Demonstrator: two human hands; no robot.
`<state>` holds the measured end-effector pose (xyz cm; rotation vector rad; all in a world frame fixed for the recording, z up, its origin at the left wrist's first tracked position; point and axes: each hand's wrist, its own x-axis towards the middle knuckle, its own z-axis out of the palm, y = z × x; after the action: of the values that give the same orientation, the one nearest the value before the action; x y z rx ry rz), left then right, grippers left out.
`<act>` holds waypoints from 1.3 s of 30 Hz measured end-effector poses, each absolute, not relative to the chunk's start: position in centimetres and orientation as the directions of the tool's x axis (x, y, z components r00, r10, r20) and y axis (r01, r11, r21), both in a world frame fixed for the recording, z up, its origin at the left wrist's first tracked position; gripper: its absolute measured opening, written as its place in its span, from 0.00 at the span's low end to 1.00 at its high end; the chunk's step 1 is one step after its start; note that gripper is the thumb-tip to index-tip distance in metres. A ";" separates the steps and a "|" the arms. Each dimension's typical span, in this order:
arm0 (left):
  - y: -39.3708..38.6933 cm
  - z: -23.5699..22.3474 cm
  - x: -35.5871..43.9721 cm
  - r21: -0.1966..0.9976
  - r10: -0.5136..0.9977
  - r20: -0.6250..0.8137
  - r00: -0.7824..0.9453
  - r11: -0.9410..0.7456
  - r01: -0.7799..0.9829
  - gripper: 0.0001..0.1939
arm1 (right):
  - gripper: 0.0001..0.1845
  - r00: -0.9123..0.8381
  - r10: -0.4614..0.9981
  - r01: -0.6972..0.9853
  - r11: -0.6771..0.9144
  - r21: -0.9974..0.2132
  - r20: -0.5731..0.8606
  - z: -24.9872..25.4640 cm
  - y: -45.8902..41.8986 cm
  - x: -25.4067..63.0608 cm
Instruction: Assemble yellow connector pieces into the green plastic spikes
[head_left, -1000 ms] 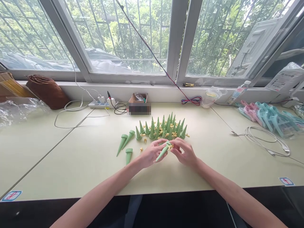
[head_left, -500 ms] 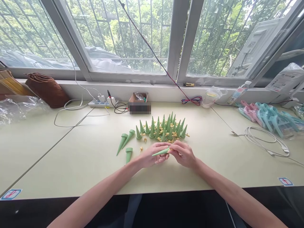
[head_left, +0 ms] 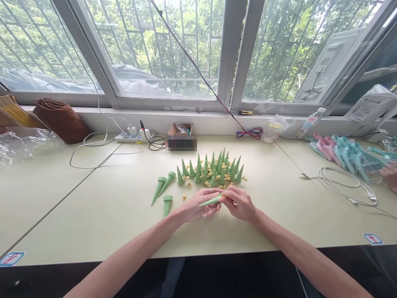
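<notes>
My left hand [head_left: 201,205] is closed around a green plastic spike [head_left: 210,201], whose tip points left. At the spike's wide end, the fingers of my right hand [head_left: 237,203] are pinched; a bit of yellow shows at the fingertips, though its shape is mostly covered. Just beyond my hands stand several upright green spikes [head_left: 197,175] with small yellow fittings among them. Two capped green spikes [head_left: 159,191] lie to the left, and another capped spike [head_left: 167,204] lies nearer my left forearm. Two loose yellow fittings [head_left: 184,197] sit between these and the upright group.
A small box [head_left: 181,142] and a power strip [head_left: 128,137] are at the back by the window. On the right lie a coiled white cable [head_left: 347,186] and pink and teal clips [head_left: 350,155]. Another person's hand [head_left: 389,176] shows at the right edge.
Another person's hand has come into view at the right edge. My hands stay almost in place on the green spike; the whole view has shifted slightly.
</notes>
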<state>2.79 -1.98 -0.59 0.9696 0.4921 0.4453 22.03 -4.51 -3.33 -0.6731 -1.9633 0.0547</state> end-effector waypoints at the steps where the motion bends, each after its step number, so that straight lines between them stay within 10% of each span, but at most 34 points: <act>1: -1.9 -0.7 2.8 0.858 0.563 -0.189 0.805 0.493 -0.144 0.22 | 0.07 -0.327 0.479 0.428 0.843 -0.324 0.814 -3.4 -4.5 22.0; 15: -2.0 -1.2 2.7 0.888 0.595 -0.177 0.784 0.440 -0.134 0.25 | 0.07 -0.314 0.508 0.428 0.830 -0.358 0.802 -4.0 -4.2 21.9; 28: -2.7 -1.1 2.7 0.963 0.762 0.266 0.591 -0.242 -0.121 0.33 | 0.12 -0.138 0.616 0.456 0.735 -0.503 0.775 -3.1 -4.2 22.3; 39: -2.3 0.0 2.2 0.965 0.806 -0.019 0.591 -0.141 0.223 0.24 | 0.20 -0.136 0.654 0.507 0.691 -0.515 0.744 -3.4 -3.5 23.2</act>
<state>2.16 -2.28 0.03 1.6750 0.8643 0.6354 23.21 -3.55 -3.38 -0.9232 -1.7904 0.1655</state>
